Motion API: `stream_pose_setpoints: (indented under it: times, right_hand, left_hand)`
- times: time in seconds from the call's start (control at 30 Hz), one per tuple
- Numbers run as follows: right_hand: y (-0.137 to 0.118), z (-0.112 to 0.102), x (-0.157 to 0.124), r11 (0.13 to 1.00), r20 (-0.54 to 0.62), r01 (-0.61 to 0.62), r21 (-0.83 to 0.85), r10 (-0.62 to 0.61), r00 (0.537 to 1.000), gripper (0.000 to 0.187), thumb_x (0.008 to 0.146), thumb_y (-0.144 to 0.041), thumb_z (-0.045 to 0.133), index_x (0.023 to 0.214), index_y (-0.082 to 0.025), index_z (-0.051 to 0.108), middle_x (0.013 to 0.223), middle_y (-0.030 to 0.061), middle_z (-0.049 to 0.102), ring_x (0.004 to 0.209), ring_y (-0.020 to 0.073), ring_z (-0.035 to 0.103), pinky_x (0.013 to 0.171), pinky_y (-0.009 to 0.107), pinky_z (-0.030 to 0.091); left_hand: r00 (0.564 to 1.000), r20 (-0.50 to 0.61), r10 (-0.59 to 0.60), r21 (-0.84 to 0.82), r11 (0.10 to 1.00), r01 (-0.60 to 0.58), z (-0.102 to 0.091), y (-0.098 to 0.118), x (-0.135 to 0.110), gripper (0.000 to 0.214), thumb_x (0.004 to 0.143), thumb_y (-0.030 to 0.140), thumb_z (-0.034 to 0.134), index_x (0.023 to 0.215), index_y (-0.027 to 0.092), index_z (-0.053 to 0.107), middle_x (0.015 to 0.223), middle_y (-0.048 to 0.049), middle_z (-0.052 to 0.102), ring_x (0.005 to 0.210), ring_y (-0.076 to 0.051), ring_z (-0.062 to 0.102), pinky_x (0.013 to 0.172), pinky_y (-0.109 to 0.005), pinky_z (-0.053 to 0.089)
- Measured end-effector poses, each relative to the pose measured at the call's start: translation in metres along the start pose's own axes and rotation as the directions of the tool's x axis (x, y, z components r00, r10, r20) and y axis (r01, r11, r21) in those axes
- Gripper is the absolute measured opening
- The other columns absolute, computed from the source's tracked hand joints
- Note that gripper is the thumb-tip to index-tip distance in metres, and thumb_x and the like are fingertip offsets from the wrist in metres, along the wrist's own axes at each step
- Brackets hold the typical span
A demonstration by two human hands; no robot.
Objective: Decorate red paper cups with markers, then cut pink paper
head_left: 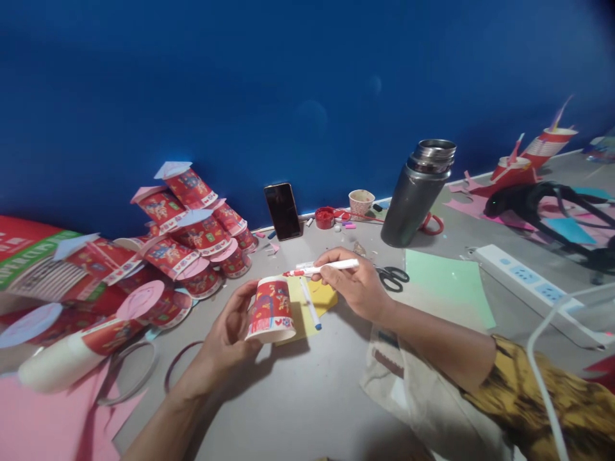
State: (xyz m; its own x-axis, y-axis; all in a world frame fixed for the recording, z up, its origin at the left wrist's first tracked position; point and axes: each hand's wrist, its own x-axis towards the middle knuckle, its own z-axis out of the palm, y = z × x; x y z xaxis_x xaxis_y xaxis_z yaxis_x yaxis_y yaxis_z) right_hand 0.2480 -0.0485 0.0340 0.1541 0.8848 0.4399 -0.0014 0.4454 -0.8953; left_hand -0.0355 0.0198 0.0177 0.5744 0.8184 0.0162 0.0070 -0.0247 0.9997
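Note:
My left hand (225,336) grips a red patterned paper cup (270,309), held on its side just above the grey table (298,397). My right hand (353,285) pinches a white marker with a red tip (321,268), the tip pointing left just above the cup's base. Under the cup lies a yellow paper sheet (321,299) with a second white pen with a blue end (310,303) resting on it. Black scissors (394,277) lie just right of my right hand.
A pile of red decorated cups with pink lids (192,237) fills the left. A phone (283,210) leans on the blue wall; a steel flask (418,192), small cup (361,202), green sheet (446,282), white power strip (528,285) and pink paper (43,422) lie around.

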Motion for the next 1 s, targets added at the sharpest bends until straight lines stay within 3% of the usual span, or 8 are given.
stream_pose_setpoints:
  times: [0.13, 0.27, 0.4, 0.6, 0.77, 0.87, 1.0]
  right_hand:
    - [-0.003, 0.002, -0.001, 0.997, 0.037, -0.038, 0.069, 0.035, 0.999, 0.041, 0.099, -0.061, 0.079, 0.096, -0.020, 0.074, 0.082, 0.0041, 0.079, 0.075, 0.0173, 0.076, 0.069, 0.028, 0.058]
    - [-0.011, 0.005, -0.005, 0.998, 0.081, -0.065, 0.005, 0.064, 0.995, 0.036, 0.097, -0.056, 0.082, 0.095, -0.020, 0.075, 0.084, 0.0040, 0.078, 0.076, 0.0178, 0.075, 0.067, 0.027, 0.056]
    - [-0.015, 0.006, -0.007, 0.992, 0.099, 0.040, -0.121, -0.029, 0.995, 0.023, 0.099, -0.043, 0.080, 0.096, -0.021, 0.076, 0.084, 0.0026, 0.076, 0.072, 0.0161, 0.068, 0.067, 0.027, 0.054]
    - [-0.015, 0.005, -0.008, 0.976, 0.171, 0.143, -0.164, -0.115, 0.979, 0.009, 0.099, -0.028, 0.074, 0.094, -0.021, 0.075, 0.081, 0.0005, 0.076, 0.067, 0.0138, 0.065, 0.064, 0.025, 0.052]
    - [-0.012, 0.002, -0.004, 0.953, 0.128, 0.183, -0.242, -0.155, 0.979, 0.009, 0.098, -0.026, 0.072, 0.090, -0.021, 0.073, 0.084, 0.0021, 0.079, 0.072, 0.0151, 0.069, 0.068, 0.026, 0.054]
    - [-0.010, 0.002, -0.004, 0.972, 0.086, 0.122, -0.202, -0.107, 0.991, 0.014, 0.101, -0.033, 0.073, 0.095, -0.020, 0.075, 0.084, 0.0025, 0.079, 0.070, 0.0148, 0.069, 0.063, 0.025, 0.052]
    - [-0.009, 0.004, -0.006, 0.968, 0.070, 0.159, -0.193, -0.148, 0.987, 0.014, 0.104, -0.034, 0.075, 0.101, -0.020, 0.077, 0.085, 0.0023, 0.079, 0.066, 0.0136, 0.067, 0.058, 0.024, 0.050]
  left_hand:
    - [1.000, 0.001, 0.018, -0.028, 0.999, -0.018, -0.001, -0.005, 0.001, 0.095, 0.071, 0.054, 0.102, 0.151, 0.034, 0.056, 0.164, -0.0138, 0.059, 0.141, -0.040, 0.066, 0.107, -0.047, 0.063]
    - [0.999, -0.027, 0.047, -0.067, 0.997, -0.049, -0.001, -0.011, 0.002, 0.095, 0.069, 0.049, 0.104, 0.150, 0.031, 0.059, 0.160, -0.0150, 0.062, 0.135, -0.037, 0.070, 0.101, -0.040, 0.065]
    - [0.996, -0.040, 0.081, -0.107, 0.991, -0.085, 0.000, -0.011, 0.002, 0.091, 0.068, 0.042, 0.105, 0.148, 0.029, 0.064, 0.155, -0.0153, 0.065, 0.126, -0.034, 0.074, 0.096, -0.036, 0.066]
    - [0.996, -0.036, 0.081, -0.123, 0.989, -0.085, 0.000, -0.010, 0.002, 0.088, 0.069, 0.037, 0.104, 0.147, 0.031, 0.065, 0.153, -0.0127, 0.066, 0.122, -0.029, 0.075, 0.096, -0.033, 0.066]
    - [0.994, -0.088, 0.058, -0.126, 0.990, -0.068, 0.002, -0.007, 0.003, 0.091, 0.062, 0.036, 0.107, 0.143, 0.029, 0.067, 0.150, -0.0129, 0.068, 0.117, -0.028, 0.076, 0.091, -0.032, 0.066]
    - [0.990, -0.137, 0.039, -0.138, 0.989, -0.058, 0.003, -0.004, 0.004, 0.096, 0.057, 0.040, 0.110, 0.142, 0.028, 0.067, 0.151, -0.0128, 0.067, 0.121, -0.031, 0.075, 0.093, -0.032, 0.065]
    - [0.994, -0.113, 0.013, -0.168, 0.985, -0.032, 0.004, -0.005, 0.003, 0.095, 0.059, 0.047, 0.109, 0.143, 0.032, 0.066, 0.147, -0.0096, 0.070, 0.119, -0.028, 0.075, 0.093, -0.031, 0.064]
